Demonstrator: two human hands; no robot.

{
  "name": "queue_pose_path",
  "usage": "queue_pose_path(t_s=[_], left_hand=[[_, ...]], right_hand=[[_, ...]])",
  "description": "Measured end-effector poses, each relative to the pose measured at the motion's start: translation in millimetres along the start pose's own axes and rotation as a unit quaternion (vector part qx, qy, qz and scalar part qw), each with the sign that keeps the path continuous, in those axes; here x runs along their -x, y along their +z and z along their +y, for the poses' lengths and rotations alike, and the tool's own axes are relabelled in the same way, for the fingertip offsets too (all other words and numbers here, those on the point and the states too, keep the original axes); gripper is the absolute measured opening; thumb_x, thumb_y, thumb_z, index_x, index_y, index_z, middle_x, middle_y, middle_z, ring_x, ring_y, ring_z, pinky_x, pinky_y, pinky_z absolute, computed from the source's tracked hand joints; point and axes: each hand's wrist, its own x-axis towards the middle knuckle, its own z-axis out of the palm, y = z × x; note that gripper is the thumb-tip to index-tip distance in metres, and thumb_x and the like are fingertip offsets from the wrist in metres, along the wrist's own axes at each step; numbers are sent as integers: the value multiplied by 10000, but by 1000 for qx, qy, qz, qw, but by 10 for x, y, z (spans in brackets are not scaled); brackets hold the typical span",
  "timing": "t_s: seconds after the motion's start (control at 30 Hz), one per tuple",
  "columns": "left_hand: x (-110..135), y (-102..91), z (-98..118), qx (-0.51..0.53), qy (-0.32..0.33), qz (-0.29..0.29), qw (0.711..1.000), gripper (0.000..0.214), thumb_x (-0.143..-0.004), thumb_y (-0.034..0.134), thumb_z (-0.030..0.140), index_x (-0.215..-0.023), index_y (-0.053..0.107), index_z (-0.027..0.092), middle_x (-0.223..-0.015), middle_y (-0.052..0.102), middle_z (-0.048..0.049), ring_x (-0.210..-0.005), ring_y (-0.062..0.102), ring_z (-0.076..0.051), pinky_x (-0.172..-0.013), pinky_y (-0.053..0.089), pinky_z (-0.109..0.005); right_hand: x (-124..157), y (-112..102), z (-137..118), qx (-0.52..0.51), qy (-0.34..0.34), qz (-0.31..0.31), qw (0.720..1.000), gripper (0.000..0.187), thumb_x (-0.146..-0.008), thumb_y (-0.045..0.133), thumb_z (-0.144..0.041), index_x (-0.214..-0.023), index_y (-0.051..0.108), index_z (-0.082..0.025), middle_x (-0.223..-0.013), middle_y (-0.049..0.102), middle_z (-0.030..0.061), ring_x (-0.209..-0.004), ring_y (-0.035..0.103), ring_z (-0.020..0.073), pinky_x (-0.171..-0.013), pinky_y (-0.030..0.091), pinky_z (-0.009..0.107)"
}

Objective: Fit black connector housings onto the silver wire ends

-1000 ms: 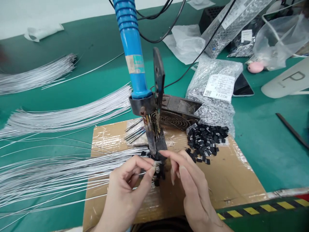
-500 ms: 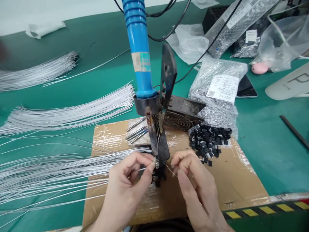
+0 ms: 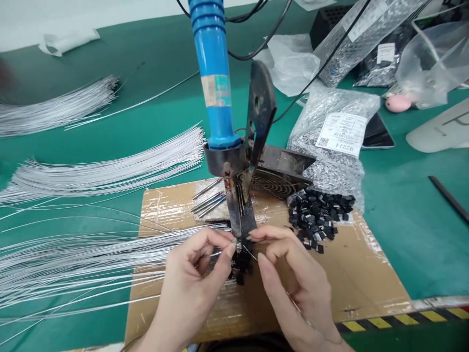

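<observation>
A blue-handled soldering iron (image 3: 217, 93) points down in a dark metal stand (image 3: 258, 107), its tip between my hands. My left hand (image 3: 200, 278) is closed in a pinch just beside the tip. A small silvery bit (image 3: 239, 246) shows at its fingertips, but what the fingers hold is mostly hidden. My right hand (image 3: 296, 278) has a thin solder wire (image 3: 250, 253) running through it, the free end slanting toward the tip. Small black pieces (image 3: 242, 266) lie beneath the fingertips. Behind my left hand, a bundle of thin white wires (image 3: 110, 254) reaches in from the left.
Cardboard (image 3: 351, 278) covers the work spot on a green mat (image 3: 403, 230). Black parts (image 3: 318, 215) are heaped at right, before a labelled plastic bag (image 3: 337, 127). A small fan (image 3: 282, 171) stands behind the iron. More wire bundles (image 3: 113, 161) and metal rods (image 3: 208, 200) lie left.
My right hand has moved left toward the iron tip, its thumb and forefinger spreading apart. The solder wire's end is nearer the tip. My left hand has stayed nearly still.
</observation>
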Motion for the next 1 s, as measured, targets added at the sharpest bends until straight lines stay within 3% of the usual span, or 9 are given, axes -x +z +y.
queue_pose_path(t_s=[0.17,0.3,0.53,1.0], left_hand=[[-18,13,31,18,5,-4,1000,139,-887,757,219,-760,711,187,-784,757,-14,-646,645,-120,-601,482,-188],[-11,9,47,14,13,6,1000,135,-883,754,199,-757,708,194,-732,713,16,-590,584,-99,-559,440,-181],[-34,0,33,-5,12,17,1000,139,-897,739,195,-765,700,205,-782,709,13,-595,558,-98,-528,382,-204],[-23,-34,31,-11,23,23,999,139,-913,735,182,-780,713,216,-836,725,0,-682,624,-118,-556,424,-195]], right_hand=[[-5,72,-45,-54,37,28,997,172,-984,638,-142,-842,613,-236,-1206,763,100,-1104,750,234,-960,565,351],[-9,69,-55,-68,62,28,995,178,-984,647,-165,-823,616,-234,-1204,794,112,-1045,788,236,-927,605,341],[-44,55,-59,-84,77,17,993,184,-975,668,-172,-806,623,-228,-1234,792,140,-1027,791,251,-915,624,366],[-76,80,-88,-107,75,25,991,194,-965,667,-144,-804,610,-235,-1240,794,86,-1049,794,221,-955,585,330]])
